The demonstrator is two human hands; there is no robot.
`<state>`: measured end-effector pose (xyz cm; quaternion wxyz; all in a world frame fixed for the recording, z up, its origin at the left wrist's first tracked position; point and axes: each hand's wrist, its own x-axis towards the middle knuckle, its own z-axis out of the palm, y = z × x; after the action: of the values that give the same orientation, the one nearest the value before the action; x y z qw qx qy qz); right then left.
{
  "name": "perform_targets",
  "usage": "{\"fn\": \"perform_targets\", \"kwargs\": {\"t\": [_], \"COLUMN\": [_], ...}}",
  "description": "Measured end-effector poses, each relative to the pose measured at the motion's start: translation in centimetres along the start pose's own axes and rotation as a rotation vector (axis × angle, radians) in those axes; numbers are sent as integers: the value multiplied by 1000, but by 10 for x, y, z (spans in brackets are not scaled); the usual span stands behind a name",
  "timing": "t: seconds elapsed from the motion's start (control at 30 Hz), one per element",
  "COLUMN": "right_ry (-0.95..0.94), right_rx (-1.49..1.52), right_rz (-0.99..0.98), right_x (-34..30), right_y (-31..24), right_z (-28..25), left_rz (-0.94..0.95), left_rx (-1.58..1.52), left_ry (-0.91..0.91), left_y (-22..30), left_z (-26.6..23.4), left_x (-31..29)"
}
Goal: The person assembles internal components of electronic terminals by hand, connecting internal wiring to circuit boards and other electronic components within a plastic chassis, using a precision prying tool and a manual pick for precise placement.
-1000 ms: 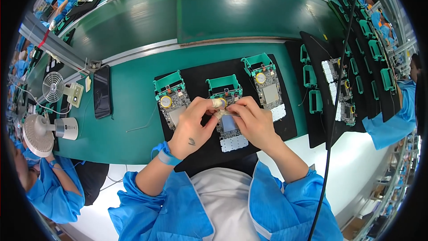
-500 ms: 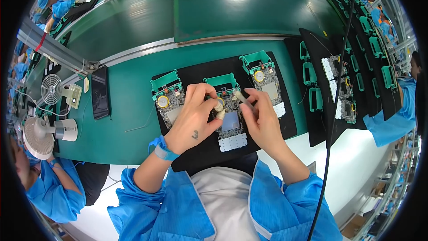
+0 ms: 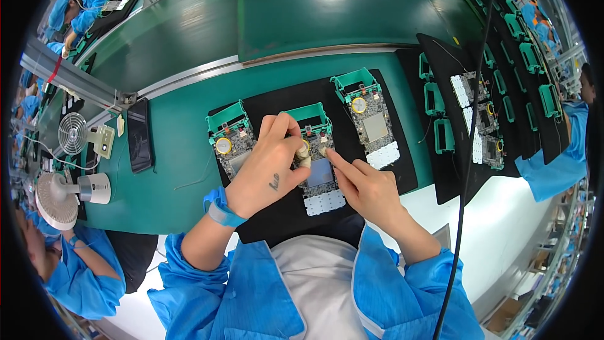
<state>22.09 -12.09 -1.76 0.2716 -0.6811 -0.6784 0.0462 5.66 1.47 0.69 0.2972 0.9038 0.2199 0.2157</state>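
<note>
In front of me is a circuit board with a green plastic frame at its far end and a white perforated strip at its near end. My left hand bends over the board's left side, fingers closed near a yellow-rimmed round part; what they pinch, if anything, is hidden. Pale covers wrap some of its fingertips. My right hand points its covered index finger onto the board's upper right, touching beside the small connectors. The other right fingers are bent, with nothing visible in them.
Similar boards lie left and right on the black mat. More black mats with green frames stand at the right. A phone-like black slab and small fans sit left. A black cable hangs at the right.
My right hand has shifted slightly left and its index fingertip has come down onto the middle board. The left hand stays on the board. The whole view has shifted slightly.
</note>
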Motion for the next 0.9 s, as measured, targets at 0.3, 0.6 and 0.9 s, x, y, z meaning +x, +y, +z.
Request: {"fn": "perform_targets", "kwargs": {"t": [0.3, 0.6, 0.9], "right_ry": [80, 40, 44], "right_rx": [81, -87, -186], "right_rz": [-58, -141, -194], "right_x": [0, -3, -7], "right_y": [-1, -2, 2], "right_z": [6, 15, 23], "left_rz": [-44, -84, -77], "left_rx": [27, 41, 27], "left_ry": [-22, 42, 17], "left_y": [5, 8, 2], "left_z": [1, 8, 10], "left_x": [0, 0, -4]}}
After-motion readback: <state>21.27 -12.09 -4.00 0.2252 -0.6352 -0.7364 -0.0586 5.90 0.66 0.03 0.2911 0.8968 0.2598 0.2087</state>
